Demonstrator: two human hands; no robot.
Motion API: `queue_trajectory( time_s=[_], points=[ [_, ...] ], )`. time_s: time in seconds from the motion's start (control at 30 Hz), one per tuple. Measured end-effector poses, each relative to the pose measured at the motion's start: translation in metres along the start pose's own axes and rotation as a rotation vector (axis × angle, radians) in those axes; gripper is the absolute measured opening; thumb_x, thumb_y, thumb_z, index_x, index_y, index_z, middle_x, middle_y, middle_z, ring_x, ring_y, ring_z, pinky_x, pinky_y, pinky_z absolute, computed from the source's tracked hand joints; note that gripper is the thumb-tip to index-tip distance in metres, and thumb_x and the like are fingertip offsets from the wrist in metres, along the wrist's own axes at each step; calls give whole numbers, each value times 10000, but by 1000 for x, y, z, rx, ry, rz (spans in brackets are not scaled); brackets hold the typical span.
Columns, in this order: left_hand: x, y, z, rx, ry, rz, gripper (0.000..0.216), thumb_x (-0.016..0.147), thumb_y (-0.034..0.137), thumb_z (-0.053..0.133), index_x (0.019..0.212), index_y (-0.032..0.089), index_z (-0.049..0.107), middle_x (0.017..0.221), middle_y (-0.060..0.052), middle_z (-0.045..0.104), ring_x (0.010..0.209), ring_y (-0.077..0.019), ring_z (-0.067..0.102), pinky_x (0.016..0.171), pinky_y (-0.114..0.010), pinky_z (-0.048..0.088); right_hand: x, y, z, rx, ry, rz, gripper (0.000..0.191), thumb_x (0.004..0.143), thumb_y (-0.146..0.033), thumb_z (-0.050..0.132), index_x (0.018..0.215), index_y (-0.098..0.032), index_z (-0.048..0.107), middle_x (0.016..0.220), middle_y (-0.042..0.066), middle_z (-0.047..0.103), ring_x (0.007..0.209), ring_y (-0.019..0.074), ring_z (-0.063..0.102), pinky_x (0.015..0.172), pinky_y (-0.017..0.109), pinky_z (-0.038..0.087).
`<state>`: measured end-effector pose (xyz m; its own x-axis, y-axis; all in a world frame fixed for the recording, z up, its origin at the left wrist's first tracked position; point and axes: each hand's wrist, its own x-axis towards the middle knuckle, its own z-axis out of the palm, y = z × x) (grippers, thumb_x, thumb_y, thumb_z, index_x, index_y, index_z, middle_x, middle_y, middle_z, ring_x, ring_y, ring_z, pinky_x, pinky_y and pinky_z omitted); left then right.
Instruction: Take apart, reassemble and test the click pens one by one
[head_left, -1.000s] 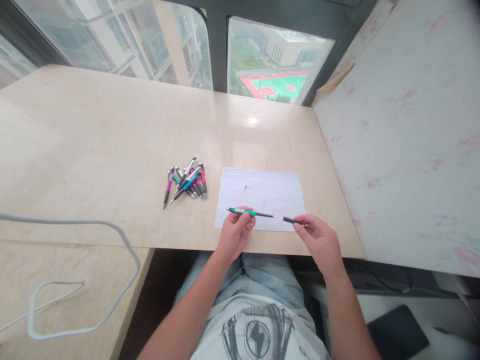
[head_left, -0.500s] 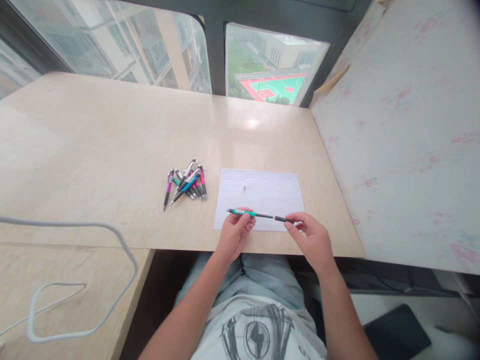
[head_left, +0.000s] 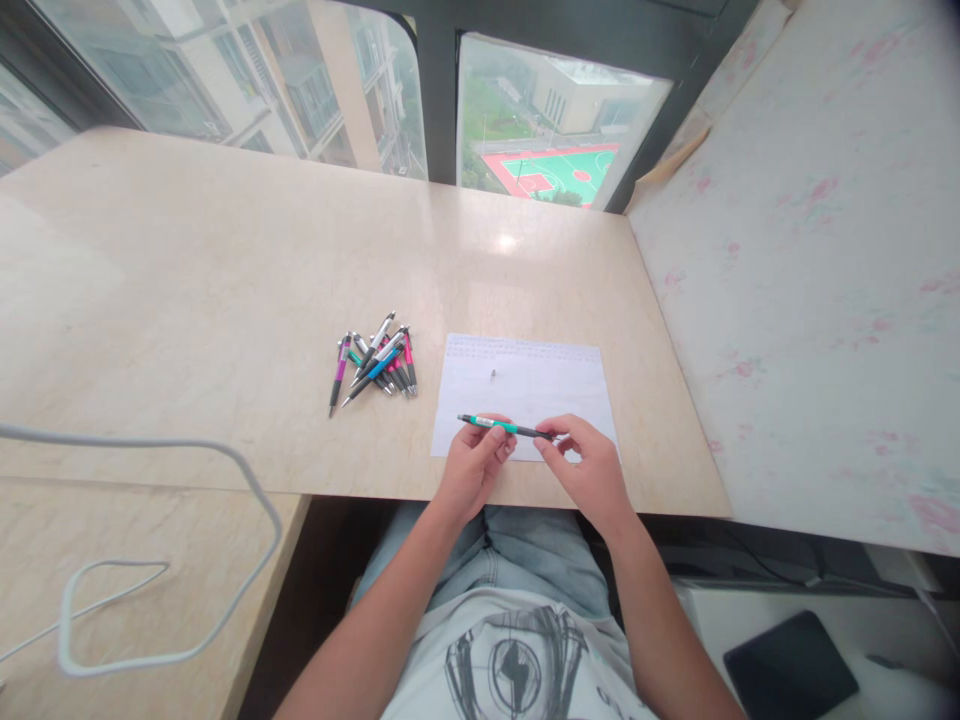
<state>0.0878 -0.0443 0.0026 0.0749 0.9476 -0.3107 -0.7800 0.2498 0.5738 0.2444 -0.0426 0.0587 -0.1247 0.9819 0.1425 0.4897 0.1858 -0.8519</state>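
My left hand (head_left: 474, 462) pinches a teal pen (head_left: 495, 424) by its barrel, held level over the near edge of a white sheet of paper (head_left: 525, 385). My right hand (head_left: 583, 466) is closed on the pen's black front piece, which sits pushed onto the barrel's right end. A tiny dark part (head_left: 493, 373) lies on the paper just beyond the pen. A heap of several pens (head_left: 373, 362), pink, blue, teal and black, lies on the table to the left of the paper.
The beige marble table (head_left: 225, 270) runs to a window at the back. A speckled white panel (head_left: 810, 270) stands along the right. A white cable (head_left: 157, 560) loops over a lower surface at the left. A dark flat object (head_left: 791, 665) lies at bottom right.
My right hand has carried the black front piece leftwards and slid it over the refill onto the barrel. The left hand has held the pen almost still.
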Motion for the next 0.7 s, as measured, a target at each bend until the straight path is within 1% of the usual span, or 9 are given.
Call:
queue_trajectory(
  time_s=[0.1,0.17,0.2,0.27,0.33,0.4,0.53,0.63,0.7],
  points=[
    [1,1,-1,-29,5,-17,196,737,222,803,889,131,719,798,-28,674,694,-85,606,710,-223,477,2,6,-2,-3,-72,-15,226,847,-263,595,1063,-237,653,1016,59,698,856,193,653,673,312,553],
    [1,2,-2,-49,11,-24,199,732,233,808,879,135,715,813,-32,679,691,-84,602,697,-221,477,8,15,-4,-16,-109,-3,308,842,-237,571,1144,-238,632,1039,64,702,873,193,660,682,315,551],
    [1,2,-2,-56,13,-24,200,732,236,809,878,138,714,824,-34,682,693,-84,601,696,-222,478,13,20,-3,-29,-110,8,311,843,-227,554,1143,-230,634,1011,64,708,868,192,664,677,313,547],
    [1,2,-2,-60,11,-22,201,736,239,805,885,139,714,833,-36,684,696,-86,601,701,-227,483,26,29,2,-88,-89,31,255,844,-215,534,1064,-205,662,942,67,714,821,191,666,653,307,531],
    [1,1,-2,-60,6,-19,204,739,238,802,893,137,714,831,-37,683,699,-90,603,705,-230,486,44,36,12,-179,-93,-15,223,854,-198,519,1010,-192,679,918,67,706,774,181,651,663,308,511],
    [1,1,-2,-63,5,-17,211,735,240,804,895,137,714,824,-36,680,701,-93,604,703,-232,486,64,39,26,-240,-125,-89,230,847,-166,532,1020,-196,680,918,60,695,767,172,628,703,305,500],
    [0,1,-1,-56,2,-16,220,737,251,804,902,138,712,783,-31,666,692,-97,596,680,-232,479,99,37,57,-329,-160,-119,288,843,-134,548,1096,-204,668,940,60,677,741,163,600,740,304,483],
    [-1,1,-1,-55,-9,-13,209,754,250,791,907,133,712,767,-33,658,694,-101,593,664,-227,470,109,37,68,-396,-172,-135,232,858,-133,528,1012,-194,691,945,77,668,762,176,595,750,319,476],
    [-1,2,-1,-55,-8,-15,210,754,246,790,912,130,713,768,-36,658,697,-104,595,664,-227,468,104,39,66,-369,-176,-135,189,854,-139,530,916,-194,700,911,73,675,764,178,598,753,324,479]
  ],
)
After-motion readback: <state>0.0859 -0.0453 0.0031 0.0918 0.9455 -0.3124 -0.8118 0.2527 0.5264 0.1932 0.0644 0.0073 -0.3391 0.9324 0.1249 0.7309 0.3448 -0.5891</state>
